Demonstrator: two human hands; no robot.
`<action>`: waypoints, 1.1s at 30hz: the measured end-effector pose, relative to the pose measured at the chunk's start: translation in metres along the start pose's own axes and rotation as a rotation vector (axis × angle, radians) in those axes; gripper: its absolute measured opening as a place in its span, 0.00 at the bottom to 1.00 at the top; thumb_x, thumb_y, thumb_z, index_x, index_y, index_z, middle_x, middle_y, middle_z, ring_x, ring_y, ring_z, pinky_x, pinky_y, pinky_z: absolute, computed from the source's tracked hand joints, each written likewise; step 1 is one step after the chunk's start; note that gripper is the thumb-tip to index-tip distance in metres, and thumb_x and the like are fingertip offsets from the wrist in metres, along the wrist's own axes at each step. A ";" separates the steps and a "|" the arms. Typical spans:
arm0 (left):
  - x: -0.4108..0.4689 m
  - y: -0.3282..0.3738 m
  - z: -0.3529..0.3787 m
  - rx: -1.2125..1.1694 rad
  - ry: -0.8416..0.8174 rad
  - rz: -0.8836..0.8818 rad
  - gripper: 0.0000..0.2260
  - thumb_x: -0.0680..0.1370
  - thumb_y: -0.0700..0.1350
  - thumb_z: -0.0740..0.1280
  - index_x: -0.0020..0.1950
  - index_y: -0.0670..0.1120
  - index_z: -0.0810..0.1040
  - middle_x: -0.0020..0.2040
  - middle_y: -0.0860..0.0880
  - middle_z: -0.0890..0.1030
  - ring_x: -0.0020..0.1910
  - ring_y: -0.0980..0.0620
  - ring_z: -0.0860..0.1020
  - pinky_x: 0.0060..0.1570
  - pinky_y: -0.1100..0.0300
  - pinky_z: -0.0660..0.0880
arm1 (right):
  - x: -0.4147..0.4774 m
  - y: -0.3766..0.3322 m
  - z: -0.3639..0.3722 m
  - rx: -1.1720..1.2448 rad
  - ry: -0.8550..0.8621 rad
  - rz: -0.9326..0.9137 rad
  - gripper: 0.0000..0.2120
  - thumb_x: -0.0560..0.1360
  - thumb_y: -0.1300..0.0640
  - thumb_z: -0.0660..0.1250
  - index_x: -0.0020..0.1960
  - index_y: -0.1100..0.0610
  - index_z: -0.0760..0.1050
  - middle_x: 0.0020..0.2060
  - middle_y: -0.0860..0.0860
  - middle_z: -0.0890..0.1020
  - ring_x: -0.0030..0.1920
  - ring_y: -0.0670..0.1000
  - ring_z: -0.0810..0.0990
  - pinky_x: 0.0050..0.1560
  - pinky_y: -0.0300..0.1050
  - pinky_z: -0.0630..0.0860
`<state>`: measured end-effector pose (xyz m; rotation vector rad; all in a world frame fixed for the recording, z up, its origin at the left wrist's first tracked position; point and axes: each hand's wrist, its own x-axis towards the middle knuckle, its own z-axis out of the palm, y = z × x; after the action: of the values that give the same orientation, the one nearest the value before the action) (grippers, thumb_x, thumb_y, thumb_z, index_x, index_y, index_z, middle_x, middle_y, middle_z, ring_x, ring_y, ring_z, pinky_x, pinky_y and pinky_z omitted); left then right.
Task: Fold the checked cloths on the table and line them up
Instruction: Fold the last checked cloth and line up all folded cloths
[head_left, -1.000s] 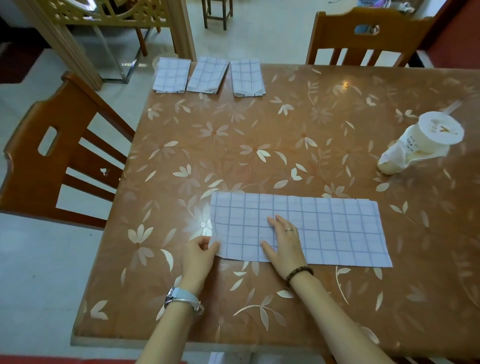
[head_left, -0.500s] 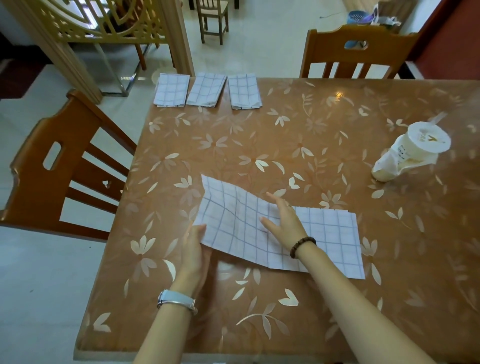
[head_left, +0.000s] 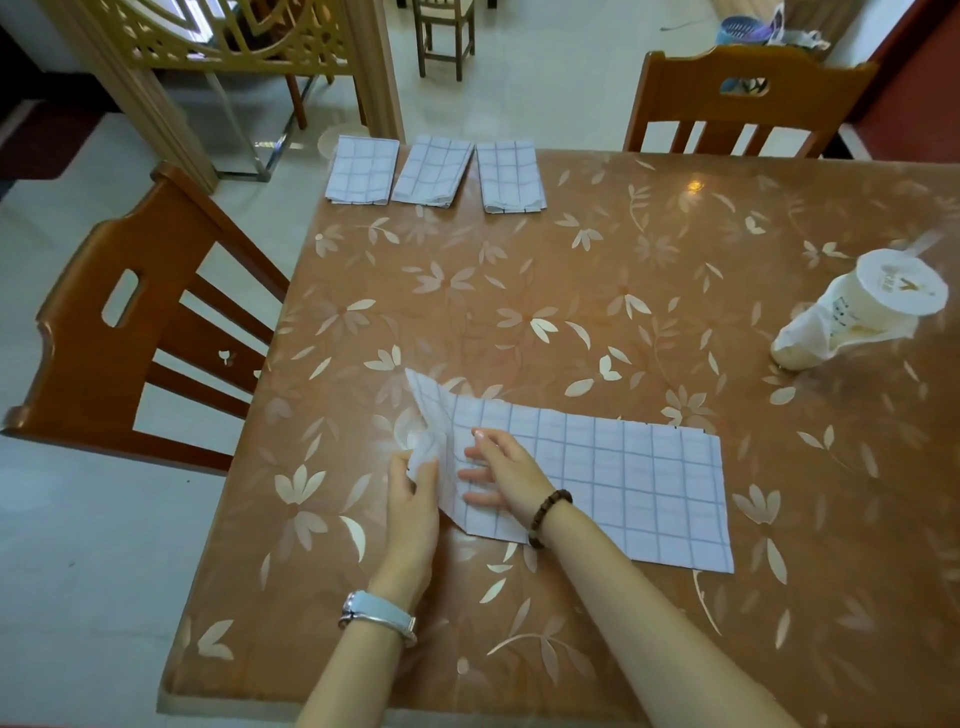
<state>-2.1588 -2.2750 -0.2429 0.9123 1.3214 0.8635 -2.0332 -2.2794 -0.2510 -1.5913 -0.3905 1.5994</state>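
My left hand (head_left: 413, 491) pinches the checked cloth (head_left: 634, 478) by its raised end; my right hand (head_left: 511, 480) presses it flat, fingers (head_left: 488, 442) straight. The cloth lies well nearer me than the folded row (head_left: 434, 171). If my right hand slips, the fold may land skewed.

One wide-angle head view looks forward and steeply down from above the near edge of the table (head_left: 675, 291), close over the left hand (head_left: 410, 499) and right hand (head_left: 506, 475) on the checked cloth (head_left: 623, 478); the far wooden chair (head_left: 821, 93) and floor (head_left: 545, 78) fill the top
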 end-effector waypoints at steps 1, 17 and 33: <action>-0.001 -0.003 0.000 0.018 -0.029 0.032 0.02 0.82 0.43 0.61 0.49 0.48 0.72 0.43 0.50 0.78 0.40 0.57 0.77 0.37 0.67 0.74 | 0.001 0.003 -0.001 0.036 0.001 0.019 0.16 0.81 0.46 0.58 0.65 0.53 0.68 0.61 0.54 0.75 0.57 0.54 0.80 0.54 0.55 0.80; -0.004 -0.059 0.027 0.668 -0.457 0.349 0.09 0.76 0.43 0.70 0.53 0.54 0.74 0.70 0.65 0.63 0.78 0.59 0.52 0.75 0.66 0.39 | -0.001 0.018 -0.064 -0.151 0.345 -0.088 0.12 0.75 0.60 0.68 0.58 0.55 0.73 0.48 0.53 0.82 0.49 0.51 0.81 0.54 0.49 0.79; 0.017 -0.053 0.015 0.500 -0.060 0.211 0.13 0.77 0.40 0.68 0.61 0.50 0.74 0.59 0.50 0.74 0.57 0.58 0.74 0.59 0.58 0.74 | 0.007 0.019 -0.056 -0.540 0.519 -0.378 0.21 0.73 0.68 0.65 0.64 0.55 0.69 0.52 0.51 0.74 0.46 0.47 0.74 0.49 0.37 0.75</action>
<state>-2.1428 -2.2816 -0.2977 1.4773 1.4326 0.6646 -1.9857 -2.3042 -0.2775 -2.1018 -0.8235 0.7836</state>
